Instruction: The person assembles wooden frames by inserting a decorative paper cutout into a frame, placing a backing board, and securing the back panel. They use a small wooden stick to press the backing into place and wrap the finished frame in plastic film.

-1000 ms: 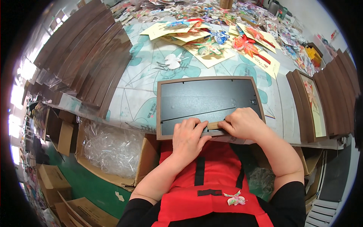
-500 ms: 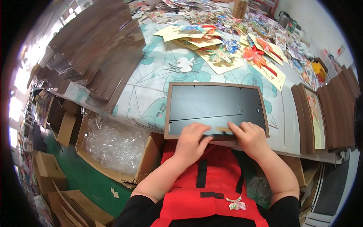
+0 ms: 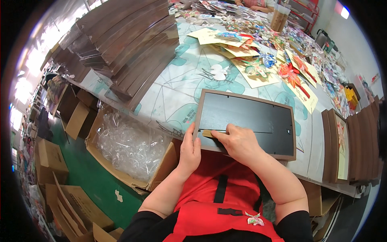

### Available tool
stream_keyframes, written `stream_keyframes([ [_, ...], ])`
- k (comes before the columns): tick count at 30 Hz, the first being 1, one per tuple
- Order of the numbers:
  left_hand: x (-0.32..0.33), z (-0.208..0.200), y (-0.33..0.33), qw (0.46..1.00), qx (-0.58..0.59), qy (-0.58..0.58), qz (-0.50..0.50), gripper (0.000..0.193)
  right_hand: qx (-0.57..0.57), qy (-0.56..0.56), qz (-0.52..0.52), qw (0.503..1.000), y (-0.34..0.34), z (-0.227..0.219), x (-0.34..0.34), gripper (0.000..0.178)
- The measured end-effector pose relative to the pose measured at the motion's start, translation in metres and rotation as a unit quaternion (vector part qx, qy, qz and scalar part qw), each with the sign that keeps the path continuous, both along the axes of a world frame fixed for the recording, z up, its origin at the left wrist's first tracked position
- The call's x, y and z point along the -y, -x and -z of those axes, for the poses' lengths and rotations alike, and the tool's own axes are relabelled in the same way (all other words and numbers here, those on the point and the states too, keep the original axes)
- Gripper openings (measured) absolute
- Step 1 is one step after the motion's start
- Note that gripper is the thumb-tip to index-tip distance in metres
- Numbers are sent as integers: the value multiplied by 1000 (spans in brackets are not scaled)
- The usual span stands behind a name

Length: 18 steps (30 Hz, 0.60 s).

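Starting at the far left, brown cardboard cartons (image 3: 48, 155) sit stacked on the green floor, and an open carton (image 3: 133, 149) stuffed with clear plastic wrap stands hard against the surface's (image 3: 177, 92) near edge, probably so wrapping stays within reach. Above it, long dark brown frames (image 3: 125, 44) lie fanned in a leaning stack. The left hand (image 3: 190, 148) wraps its grip closed over the left edge of the picture frame (image 3: 246, 121), apparently steadying it. That frame lies face down at the near edge of the surface, black backing up, right in front of the red apron (image 3: 219, 193). The right hand (image 3: 238, 141) rests on the backing, fingers curled shut on a small tan strip (image 3: 209, 133) near the frame's lower left, seemingly pressing it flat. Beyond, yellow cards (image 3: 250, 60) with colourful paper decorations spread across the patterned cloth. At the right, more brown frames (image 3: 350, 145) stand on edge in a row.
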<state>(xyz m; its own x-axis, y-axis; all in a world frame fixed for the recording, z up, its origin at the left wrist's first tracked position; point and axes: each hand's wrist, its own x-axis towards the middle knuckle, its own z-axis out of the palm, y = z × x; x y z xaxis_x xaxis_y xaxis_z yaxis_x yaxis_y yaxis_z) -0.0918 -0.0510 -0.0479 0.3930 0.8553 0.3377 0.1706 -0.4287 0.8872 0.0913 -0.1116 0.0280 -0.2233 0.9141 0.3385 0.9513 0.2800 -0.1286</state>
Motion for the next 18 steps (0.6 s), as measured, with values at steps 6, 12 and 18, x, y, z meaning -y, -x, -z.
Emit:
stream_keyframes([
  [6,0,0,1,1000,-7,-12,14,47,-20,1,-10,1000,7,0,-5,33],
  [12,0,2,1,1000,-6,-13,21,49,137,-21,6,990,39,-20,-1,33],
  [18,-3,-3,5,996,47,66,45,50,56,27,26,998,33,-40,12,31],
])
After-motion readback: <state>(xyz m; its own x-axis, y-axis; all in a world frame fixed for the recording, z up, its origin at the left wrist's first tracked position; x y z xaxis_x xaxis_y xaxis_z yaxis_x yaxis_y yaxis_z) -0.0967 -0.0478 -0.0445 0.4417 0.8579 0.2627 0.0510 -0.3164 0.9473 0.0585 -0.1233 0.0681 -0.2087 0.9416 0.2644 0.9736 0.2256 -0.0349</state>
